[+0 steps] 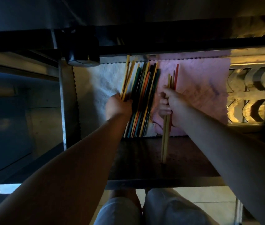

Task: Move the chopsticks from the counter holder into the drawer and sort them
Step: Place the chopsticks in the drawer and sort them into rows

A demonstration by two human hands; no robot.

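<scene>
Sorting is under way inside the drawer (pixel 161 158): the left hand (pixel 118 105) is pinching yellow chopsticks (pixel 126 78) beside the mixed pile (pixel 143 101), while the right hand (pixel 171 104) is gripping a tan bundle (pixel 166 140). Next, each grip probably needs laying its sticks down apart, by colour.

No readable text, labels, brands or numbers anywhere, dim and blurred view throughout

Glossy, smooth chopsticks (pixel 142 98) on crinkled matt paper liner (pixel 96 85) — drawer (pixel 161 182) rim shiny metal, pale sticks (pixel 165 140) wooden-looking.
</scene>
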